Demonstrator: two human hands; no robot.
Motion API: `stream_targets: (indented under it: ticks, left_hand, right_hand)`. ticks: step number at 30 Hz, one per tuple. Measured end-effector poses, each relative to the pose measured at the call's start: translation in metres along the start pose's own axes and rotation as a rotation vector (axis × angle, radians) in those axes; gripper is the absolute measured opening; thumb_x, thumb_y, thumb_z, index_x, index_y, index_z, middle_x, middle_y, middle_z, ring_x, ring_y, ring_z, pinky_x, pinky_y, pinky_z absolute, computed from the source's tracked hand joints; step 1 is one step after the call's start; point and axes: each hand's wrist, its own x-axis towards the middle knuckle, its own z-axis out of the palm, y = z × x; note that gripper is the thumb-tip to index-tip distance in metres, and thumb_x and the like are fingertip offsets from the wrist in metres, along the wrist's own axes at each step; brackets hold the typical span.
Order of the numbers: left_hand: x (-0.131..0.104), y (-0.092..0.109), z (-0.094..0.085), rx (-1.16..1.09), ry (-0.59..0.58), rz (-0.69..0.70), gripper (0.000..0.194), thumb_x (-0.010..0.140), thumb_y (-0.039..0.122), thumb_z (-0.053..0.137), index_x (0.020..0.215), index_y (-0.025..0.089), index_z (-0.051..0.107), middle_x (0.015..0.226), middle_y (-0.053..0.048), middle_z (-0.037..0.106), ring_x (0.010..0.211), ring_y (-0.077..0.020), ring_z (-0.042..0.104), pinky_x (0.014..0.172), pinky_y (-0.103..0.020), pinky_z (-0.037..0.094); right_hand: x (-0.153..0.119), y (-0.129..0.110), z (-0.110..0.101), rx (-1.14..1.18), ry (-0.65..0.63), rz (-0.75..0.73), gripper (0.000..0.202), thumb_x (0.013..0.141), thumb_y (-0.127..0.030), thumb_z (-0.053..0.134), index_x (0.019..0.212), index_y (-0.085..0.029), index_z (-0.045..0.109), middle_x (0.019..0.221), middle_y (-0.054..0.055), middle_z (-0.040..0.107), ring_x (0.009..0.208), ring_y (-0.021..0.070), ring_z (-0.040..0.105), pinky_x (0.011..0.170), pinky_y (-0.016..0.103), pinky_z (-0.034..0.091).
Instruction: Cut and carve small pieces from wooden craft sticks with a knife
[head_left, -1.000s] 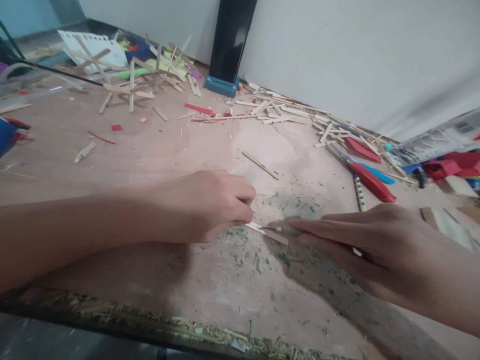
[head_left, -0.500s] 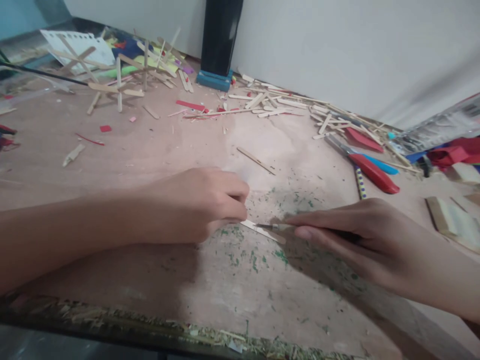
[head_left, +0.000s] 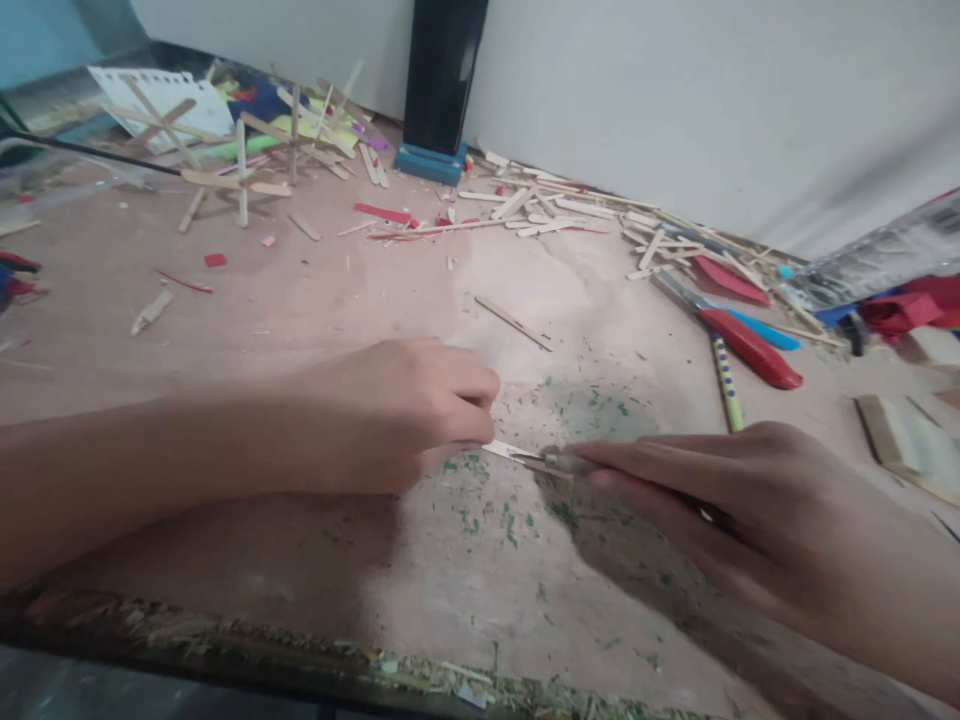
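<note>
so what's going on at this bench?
A person's left hand holds one end of a flat wooden stick low over the tabletop. Their right hand grips a thin-bladed tool, its tip at the stick; contact is too small to tell. Loose sticks and a red-and-blue-handled tool lie beyond the hands.

left grip (head_left: 420, 415) on stick (head_left: 499, 449), right grip (head_left: 757, 515) on knife (head_left: 555, 459)
</note>
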Motion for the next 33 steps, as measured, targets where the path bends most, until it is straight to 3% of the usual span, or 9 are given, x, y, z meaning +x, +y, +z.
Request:
stream_targets:
  ticks: [2, 6, 8, 10, 14, 17, 20, 27, 33]
  left_hand:
    - [-0.001, 0.004, -0.003, -0.027, -0.023, 0.006, 0.026, 0.109, 0.013, 0.061, 0.093, 0.019, 0.081, 0.096, -0.004, 0.076, 0.091, -0.0221, 0.067, 0.082, -0.038, 0.044]
    - [0.0, 0.014, -0.005, -0.115, -0.147, 0.118, 0.022, 0.105, 0.024, 0.076, 0.083, 0.022, 0.074, 0.093, -0.001, 0.076, 0.089, -0.0216, 0.067, 0.087, -0.041, 0.047]
    - [0.001, 0.016, -0.003, -0.129, -0.149, 0.127, 0.027, 0.107, 0.026, 0.076, 0.08, 0.022, 0.074, 0.094, 0.0, 0.076, 0.089, -0.0204, 0.067, 0.088, -0.04, 0.048]
    - [0.002, 0.016, 0.002, -0.097, -0.04, 0.07, 0.028, 0.11, 0.029, 0.074, 0.083, 0.022, 0.078, 0.095, 0.0, 0.078, 0.09, -0.0205, 0.068, 0.086, -0.041, 0.048]
    - [-0.001, 0.013, 0.015, 0.044, 0.132, -0.051, 0.033, 0.108, 0.048, 0.08, 0.123, 0.019, 0.084, 0.132, -0.009, 0.082, 0.121, -0.0312, 0.074, 0.102, -0.047, 0.049]
    - [-0.005, 0.013, 0.022, 0.081, 0.045, -0.059, 0.063, 0.11, 0.059, 0.075, 0.155, 0.016, 0.068, 0.168, -0.016, 0.066, 0.157, -0.0371, 0.059, 0.129, -0.057, 0.041]
    - [-0.007, 0.015, 0.026, 0.039, -0.046, -0.09, 0.069, 0.115, 0.061, 0.067, 0.166, 0.016, 0.058, 0.176, -0.015, 0.057, 0.171, -0.0313, 0.047, 0.144, -0.061, 0.023]
    - [-0.008, 0.017, 0.026, -0.002, -0.086, -0.138, 0.072, 0.115, 0.061, 0.065, 0.17, 0.016, 0.055, 0.179, -0.014, 0.052, 0.174, -0.0295, 0.042, 0.148, -0.063, 0.017]
    - [-0.008, 0.019, 0.026, 0.009, -0.083, -0.156, 0.071, 0.114, 0.061, 0.067, 0.17, 0.018, 0.055, 0.18, -0.013, 0.051, 0.175, -0.0276, 0.04, 0.149, -0.059, 0.015]
  right_hand:
    - [-0.008, 0.0, 0.001, -0.016, -0.012, -0.012, 0.02, 0.122, -0.031, 0.055, 0.122, -0.029, 0.075, 0.105, -0.005, 0.088, 0.063, 0.0059, 0.072, 0.059, 0.025, 0.049]
    - [-0.018, 0.002, 0.002, -0.066, -0.019, -0.086, 0.034, 0.121, -0.028, 0.054, 0.153, -0.031, 0.065, 0.103, -0.005, 0.083, 0.07, 0.0099, 0.074, 0.059, 0.03, 0.047]
    - [-0.018, 0.003, 0.001, -0.052, -0.023, -0.106, 0.032, 0.121, -0.029, 0.054, 0.151, -0.031, 0.065, 0.101, -0.004, 0.08, 0.068, 0.0105, 0.071, 0.059, 0.031, 0.046]
    - [-0.017, 0.004, 0.002, -0.036, -0.01, -0.103, 0.03, 0.121, -0.029, 0.055, 0.149, -0.031, 0.066, 0.1, -0.004, 0.079, 0.067, 0.0101, 0.069, 0.059, 0.03, 0.046]
    - [-0.015, 0.003, 0.001, -0.056, 0.005, -0.112, 0.033, 0.123, -0.028, 0.051, 0.152, -0.031, 0.066, 0.092, -0.005, 0.074, 0.064, 0.0087, 0.067, 0.057, 0.029, 0.044]
    - [-0.012, 0.0, -0.003, -0.084, -0.012, -0.137, 0.033, 0.123, -0.027, 0.049, 0.151, -0.03, 0.065, 0.088, -0.006, 0.072, 0.062, 0.0086, 0.066, 0.056, 0.029, 0.043]
    - [-0.007, -0.003, -0.009, -0.109, -0.034, -0.131, 0.027, 0.122, -0.024, 0.05, 0.142, -0.031, 0.066, 0.081, -0.007, 0.068, 0.057, 0.0094, 0.064, 0.053, 0.031, 0.041]
    - [0.001, -0.004, -0.017, -0.392, -0.017, -0.247, 0.027, 0.118, -0.025, 0.047, 0.136, -0.029, 0.068, 0.081, -0.005, 0.076, 0.047, 0.019, 0.054, 0.05, 0.045, 0.028]
    - [0.011, -0.012, -0.02, -0.402, -0.035, -0.26, 0.021, 0.116, -0.027, 0.046, 0.101, -0.031, 0.06, 0.069, -0.006, 0.064, 0.043, 0.0203, 0.047, 0.049, 0.046, 0.025]
